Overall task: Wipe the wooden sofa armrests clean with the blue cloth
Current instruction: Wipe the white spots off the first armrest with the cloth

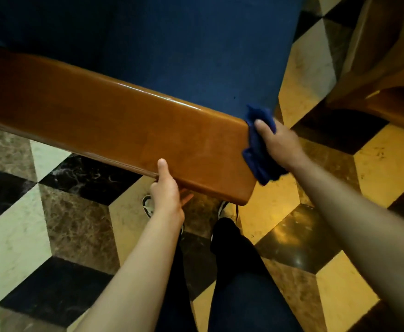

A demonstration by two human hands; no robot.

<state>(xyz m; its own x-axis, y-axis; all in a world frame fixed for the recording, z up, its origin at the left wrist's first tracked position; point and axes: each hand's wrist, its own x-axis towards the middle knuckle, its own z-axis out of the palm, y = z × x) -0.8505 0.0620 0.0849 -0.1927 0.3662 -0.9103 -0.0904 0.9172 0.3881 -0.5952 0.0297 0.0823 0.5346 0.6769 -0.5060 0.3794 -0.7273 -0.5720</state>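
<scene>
A glossy brown wooden armrest [114, 121] runs from the left edge to the lower middle, ending in a rounded front end. My right hand [280, 142] grips the bunched blue cloth [258, 161] and presses it against that front end, thumb on top of the cloth. My left hand [166, 188] holds the armrest's near edge, thumb on the top face and fingers curled under it. The sofa's blue upholstery [172, 44] lies beyond the armrest.
The floor [59, 216] is polished marble in a black, brown and cream cube pattern. My legs in dark trousers and my shoes [148, 207] stand just under the armrest's end. Another wooden piece of furniture [387, 68] stands at the upper right.
</scene>
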